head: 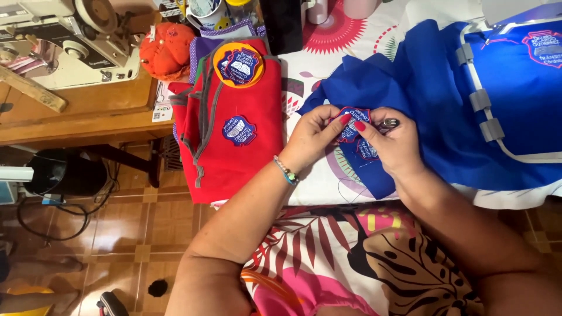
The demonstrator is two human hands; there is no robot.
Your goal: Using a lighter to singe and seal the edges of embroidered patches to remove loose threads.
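Both hands pinch one small blue sewn patch (350, 124) between them — left hand (313, 137) and right hand (391, 140) curled tight — over the big blue cloth (433, 88).

A cream sewing machine (64, 41) stood on a wooden table (88, 114) at the upper left, an orange pincushion (167, 50) just beside it. A folded red garment (234, 123) (two blue badges and grey trim on it) lay nearby. A black cable (55, 225) trailed across the brown tiled floor (134, 234).
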